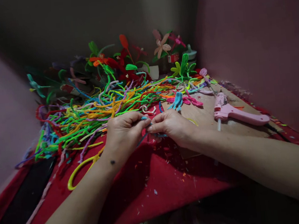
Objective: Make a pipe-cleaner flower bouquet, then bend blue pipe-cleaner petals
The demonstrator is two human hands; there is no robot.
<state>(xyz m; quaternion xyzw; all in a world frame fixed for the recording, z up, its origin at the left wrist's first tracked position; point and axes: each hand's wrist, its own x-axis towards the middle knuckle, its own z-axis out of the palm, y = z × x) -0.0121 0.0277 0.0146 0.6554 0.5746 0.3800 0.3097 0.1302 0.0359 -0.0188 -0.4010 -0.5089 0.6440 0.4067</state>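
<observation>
Both hands meet over the red cloth, pinching a blue pipe cleaner (pixel 142 139) between them. My left hand (pixel 126 128) has thumb and forefinger closed on it, and a short blue end shows above the fingertips. My right hand (pixel 170 125) pinches it close beside the left, fingertips nearly touching. Part of the pipe cleaner is hidden by the fingers. Just beyond my right hand lie a light blue looped pipe-cleaner piece (pixel 177 101) and a pink one (pixel 193 100). A white curled pipe cleaner (pixel 148 109) rests beyond the fingertips.
A big heap of coloured pipe cleaners (pixel 94 113) spreads at the left and back. Pipe-cleaner flowers (pixel 162 45) stand behind it. At right, a pink glue gun (pixel 241 114) lies on a cardboard sheet (pixel 205 112). Yellow-handled scissors (pixel 70 179) and a black flat object (pixel 28 201) are at left.
</observation>
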